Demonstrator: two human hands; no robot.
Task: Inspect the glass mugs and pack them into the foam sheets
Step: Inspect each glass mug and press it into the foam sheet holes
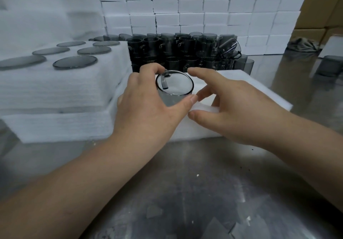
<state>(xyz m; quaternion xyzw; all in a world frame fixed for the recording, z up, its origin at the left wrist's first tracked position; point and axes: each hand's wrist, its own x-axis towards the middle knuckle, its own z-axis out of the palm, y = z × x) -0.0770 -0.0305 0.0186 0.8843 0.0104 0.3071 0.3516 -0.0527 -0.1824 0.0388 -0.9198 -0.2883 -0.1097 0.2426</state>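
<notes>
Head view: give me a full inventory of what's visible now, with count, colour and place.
glass mug: one, smoky grey, centre, at the foam sheet
foam sheet: one, white, on the table
foam stack: one, white, left
packed mugs: at least six, grey, in the stack's top
loose mugs: many, dark grey, piled behind
foam blocks: many, white, back wall
cardboard boxes: several, brown, top right
metal table: one, grey, foreground
left grip: holds the mug
right grip: pinches the sheet's near edge
</notes>
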